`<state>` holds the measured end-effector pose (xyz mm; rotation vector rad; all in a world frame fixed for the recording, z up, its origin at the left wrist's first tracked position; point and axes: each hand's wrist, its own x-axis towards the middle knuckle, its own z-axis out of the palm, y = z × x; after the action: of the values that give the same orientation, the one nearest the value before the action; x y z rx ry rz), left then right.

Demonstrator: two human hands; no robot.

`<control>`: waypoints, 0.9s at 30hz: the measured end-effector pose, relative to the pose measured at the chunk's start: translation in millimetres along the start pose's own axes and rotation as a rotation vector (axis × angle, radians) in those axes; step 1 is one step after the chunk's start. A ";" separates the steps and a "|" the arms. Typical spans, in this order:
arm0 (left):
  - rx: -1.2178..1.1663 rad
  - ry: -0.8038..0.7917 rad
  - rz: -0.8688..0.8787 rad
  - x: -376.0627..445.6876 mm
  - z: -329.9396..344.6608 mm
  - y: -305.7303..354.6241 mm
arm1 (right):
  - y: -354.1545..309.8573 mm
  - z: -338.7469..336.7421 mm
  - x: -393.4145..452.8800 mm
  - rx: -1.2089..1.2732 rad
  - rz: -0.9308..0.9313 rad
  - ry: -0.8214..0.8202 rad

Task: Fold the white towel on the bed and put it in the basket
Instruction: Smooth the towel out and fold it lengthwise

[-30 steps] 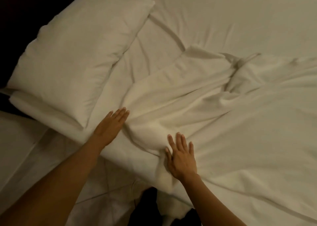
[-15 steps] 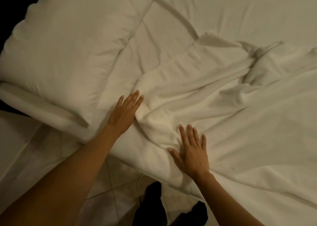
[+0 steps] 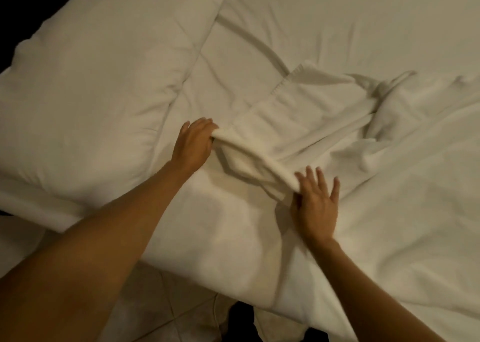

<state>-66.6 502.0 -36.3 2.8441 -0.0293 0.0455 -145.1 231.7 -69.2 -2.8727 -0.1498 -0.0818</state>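
The white towel (image 3: 306,118) lies rumpled across the middle of the bed, its stitched hem running up toward the far side. My left hand (image 3: 193,144) is shut on the towel's near-left corner, lifting it a little off the sheet. My right hand (image 3: 317,201) pinches the towel's near edge between thumb and fingers, the other fingers spread. The strip of towel between the two hands is raised and rolled. No basket is in view.
A large white pillow (image 3: 98,87) lies at the left, close to my left hand. The bed sheet (image 3: 363,17) stretches away behind the towel, creased at the right. The bed's near edge drops to a tiled floor (image 3: 176,310) at the bottom.
Both hands lay flat on the towel before. Now each has taken hold of its near edge and lifted it, and both have moved farther onto the bed.
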 end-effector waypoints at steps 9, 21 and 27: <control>0.202 0.102 0.267 90.1 33.3 88.9 | 71.6 -22.5 95.7 -0.170 0.225 0.017; 0.277 -0.186 0.349 74.3 86.4 90.0 | 76.1 17.7 67.5 -0.082 0.166 -0.052; 0.181 -0.166 0.396 68.9 70.1 79.9 | 93.2 -1.6 84.3 -0.154 0.073 -0.106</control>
<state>2.3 404.1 -77.6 2.9658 -0.6534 -0.1087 -51.2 149.8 -85.7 -3.0336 -0.0605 0.0759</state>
